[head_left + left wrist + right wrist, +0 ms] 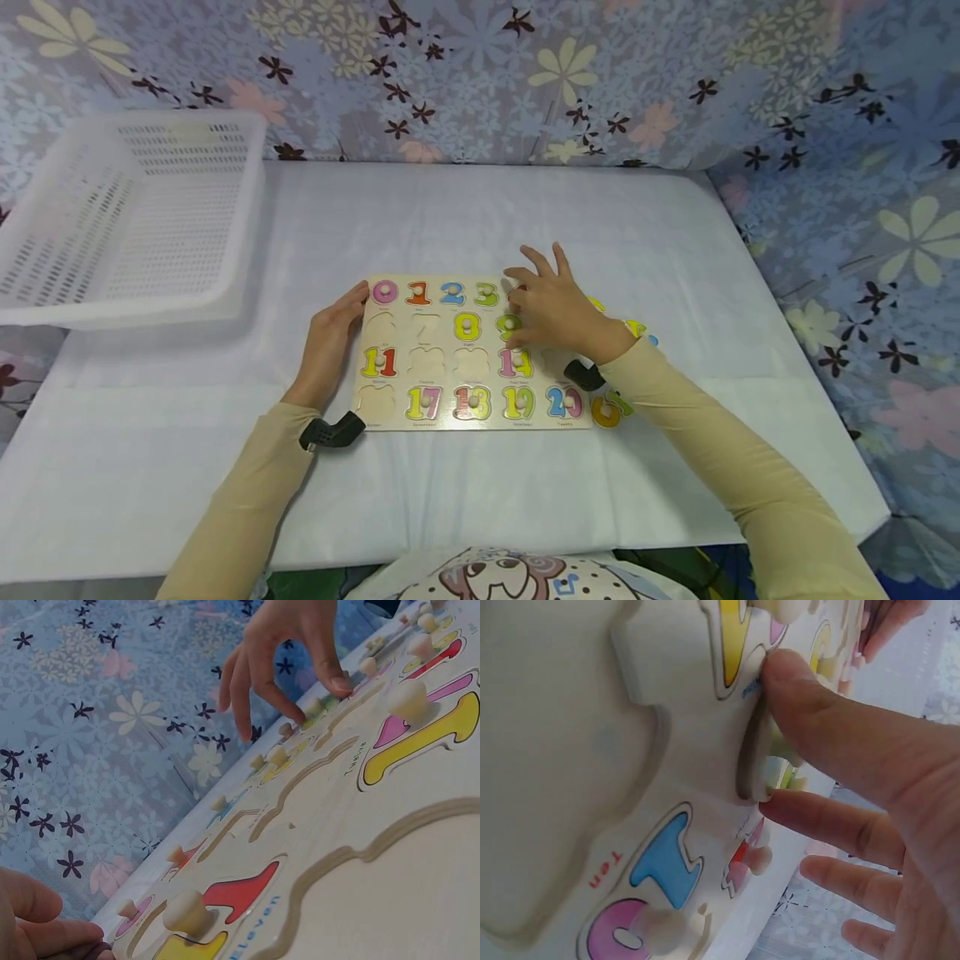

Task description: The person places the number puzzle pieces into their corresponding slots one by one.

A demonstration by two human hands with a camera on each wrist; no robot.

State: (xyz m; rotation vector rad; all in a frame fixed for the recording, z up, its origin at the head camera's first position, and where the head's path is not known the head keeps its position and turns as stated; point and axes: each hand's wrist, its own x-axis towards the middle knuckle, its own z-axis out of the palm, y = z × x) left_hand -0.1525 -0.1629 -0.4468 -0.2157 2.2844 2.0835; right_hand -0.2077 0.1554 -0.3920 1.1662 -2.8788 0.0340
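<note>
A wooden number puzzle board (446, 346) with knobbed number pieces lies on the table. My left hand (332, 342) rests along its left edge, fingertips at the upper left corner beside the pink 0 piece (385, 292). My right hand (558, 312) is over the board's right part, pinching the green 9 piece (508, 323) between thumb and index finger. In the right wrist view this 9 piece (754, 754) stands tilted at its recess, thumb on one end, index fingertip (776, 801) on the other; the other fingers are spread. The 10 piece (667, 862) sits nearby. Several recesses are bare.
Loose number pieces (606, 411) lie right of the board, partly hidden by the right forearm; more (636, 327) are behind the wrist. A white plastic basket (243, 283) stands at the table's back left. A flowered cloth (480, 83) hangs behind the table.
</note>
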